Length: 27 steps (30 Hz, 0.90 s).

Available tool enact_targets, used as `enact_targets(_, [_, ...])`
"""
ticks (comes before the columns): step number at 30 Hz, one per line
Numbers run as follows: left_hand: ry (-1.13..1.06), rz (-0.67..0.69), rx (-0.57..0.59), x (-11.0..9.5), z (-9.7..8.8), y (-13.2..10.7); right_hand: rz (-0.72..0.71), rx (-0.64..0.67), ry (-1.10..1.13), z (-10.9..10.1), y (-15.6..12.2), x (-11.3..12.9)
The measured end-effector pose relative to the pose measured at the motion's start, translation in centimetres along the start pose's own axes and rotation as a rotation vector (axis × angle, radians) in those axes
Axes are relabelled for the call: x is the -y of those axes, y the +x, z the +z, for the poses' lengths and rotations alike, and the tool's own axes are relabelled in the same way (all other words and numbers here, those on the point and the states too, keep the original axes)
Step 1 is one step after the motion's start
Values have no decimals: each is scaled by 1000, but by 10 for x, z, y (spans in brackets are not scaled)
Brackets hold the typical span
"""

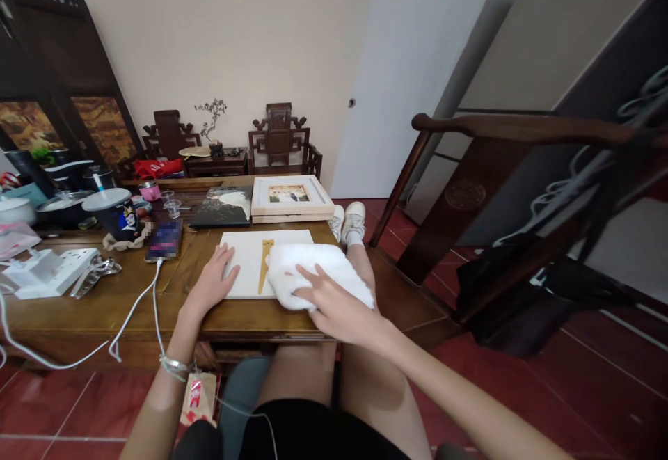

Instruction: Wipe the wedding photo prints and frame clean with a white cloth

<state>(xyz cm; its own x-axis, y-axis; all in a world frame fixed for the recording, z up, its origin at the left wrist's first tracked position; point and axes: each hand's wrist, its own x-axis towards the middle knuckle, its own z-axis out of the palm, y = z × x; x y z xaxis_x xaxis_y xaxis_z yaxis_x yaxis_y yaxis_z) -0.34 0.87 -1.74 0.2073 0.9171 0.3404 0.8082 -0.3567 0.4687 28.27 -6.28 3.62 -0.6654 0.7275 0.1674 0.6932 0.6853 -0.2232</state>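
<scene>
A flat white panel (243, 255) with a tall gold figure (265, 265) on it lies near the table's front edge. My left hand (213, 280) rests on the panel's left side, fingers apart and thumb stretched over its surface. Over the panel's right part is a fluffy white cloth (292, 258), which overhangs the table's right end. My right hand (331, 300) holds this cloth from above, its fingers pressed into the pile. What lies under the cloth is hidden.
Behind the panel are a dark picture album (211, 208) and a white framed photo (313, 192). To the left stand a phone (163, 240) on a cable, a dark cup (117, 216) and a white power strip (60, 271). A wooden chair (438, 202) is on the right.
</scene>
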Motion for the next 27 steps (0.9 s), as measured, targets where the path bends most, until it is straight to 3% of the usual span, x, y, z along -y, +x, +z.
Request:
enact_targets(2, [-6,16,4,-1,-1,1,-37,23,44,-6,-11,7])
enact_targets(5, [-7,18,27,-4,-3,1,-59,19,66,-8,-4,-7])
enact_targets(10, [4,14,61,-7,-5,0,-35,-42,-4,1,47,-55])
enact_targets(13, [2,14,64,-5,-5,1,26,-84,-28,8,68,-68])
enact_targets(16, [-7,15,49,-3,-3,1,43,-95,-37,13,62,-58])
enact_targets(23, [-13,38,54,-4,-2,1,-1,-20,17,1,-9,2])
enact_targets(27, [-18,44,42,-4,-2,1,-33,24,54,-10,-5,-6])
